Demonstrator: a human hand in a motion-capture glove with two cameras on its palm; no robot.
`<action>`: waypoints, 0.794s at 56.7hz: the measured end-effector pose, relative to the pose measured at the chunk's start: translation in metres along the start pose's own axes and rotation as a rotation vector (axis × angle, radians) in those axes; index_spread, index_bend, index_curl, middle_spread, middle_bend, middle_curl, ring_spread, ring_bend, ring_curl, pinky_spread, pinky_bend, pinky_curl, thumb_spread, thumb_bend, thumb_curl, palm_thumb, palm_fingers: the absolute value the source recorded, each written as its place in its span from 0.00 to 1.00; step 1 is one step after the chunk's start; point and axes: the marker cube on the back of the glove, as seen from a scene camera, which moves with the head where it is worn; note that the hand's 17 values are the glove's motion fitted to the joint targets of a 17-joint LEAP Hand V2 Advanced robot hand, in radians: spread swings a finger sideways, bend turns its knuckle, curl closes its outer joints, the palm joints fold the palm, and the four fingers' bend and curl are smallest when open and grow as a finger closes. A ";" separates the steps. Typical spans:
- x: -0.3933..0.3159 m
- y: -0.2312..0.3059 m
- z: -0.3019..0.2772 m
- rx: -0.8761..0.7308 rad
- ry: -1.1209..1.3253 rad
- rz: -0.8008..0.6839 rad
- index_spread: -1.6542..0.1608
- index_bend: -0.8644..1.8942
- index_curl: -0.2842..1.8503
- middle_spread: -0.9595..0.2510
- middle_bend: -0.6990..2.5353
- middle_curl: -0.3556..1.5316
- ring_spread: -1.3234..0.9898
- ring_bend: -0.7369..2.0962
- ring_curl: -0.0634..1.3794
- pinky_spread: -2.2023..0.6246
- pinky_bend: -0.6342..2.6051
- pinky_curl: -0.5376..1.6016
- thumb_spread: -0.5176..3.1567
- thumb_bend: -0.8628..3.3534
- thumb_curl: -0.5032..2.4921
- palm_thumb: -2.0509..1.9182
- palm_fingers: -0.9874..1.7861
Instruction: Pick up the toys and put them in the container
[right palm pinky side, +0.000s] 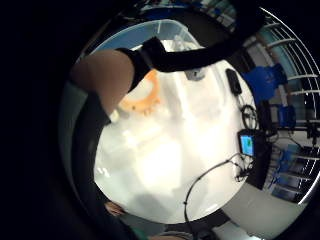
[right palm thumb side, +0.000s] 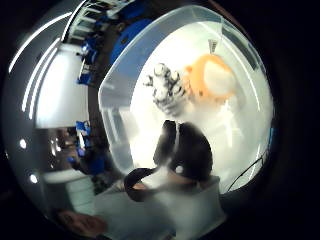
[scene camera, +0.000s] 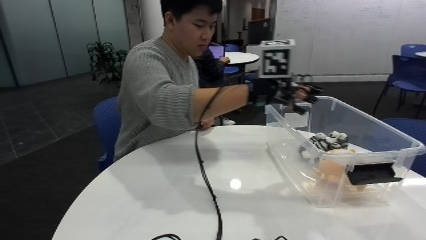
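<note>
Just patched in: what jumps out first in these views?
The clear bin on the white table, with an orange toy and a black-and-white striped toy lying inside. The gloved right hand hovers above the bin's far end, holding nothing that shows.

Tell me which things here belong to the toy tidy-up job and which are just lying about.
Part of the job:
- clear container
- orange toy in the container
- black-and-white toy in the container
- gloved right hand above the container

Just lying about:
- black cable across the table
- small screen device
- blue chairs
</note>
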 end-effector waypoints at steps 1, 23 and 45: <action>0.001 0.016 -0.004 0.010 0.003 -0.032 0.72 0.37 0.28 0.68 0.25 0.36 0.53 0.42 0.26 0.78 0.59 0.41 0.53 0.20 0.31 0.54 0.29; 0.010 0.337 0.090 0.118 0.271 0.026 0.71 0.38 0.30 0.69 0.26 0.33 0.55 0.39 0.25 0.79 0.54 0.39 0.54 0.20 0.30 0.53 0.33; -0.008 0.428 0.166 0.093 0.075 0.063 0.71 0.38 0.32 0.70 0.26 0.33 0.55 0.38 0.25 0.79 0.51 0.38 0.55 0.20 0.29 0.54 0.34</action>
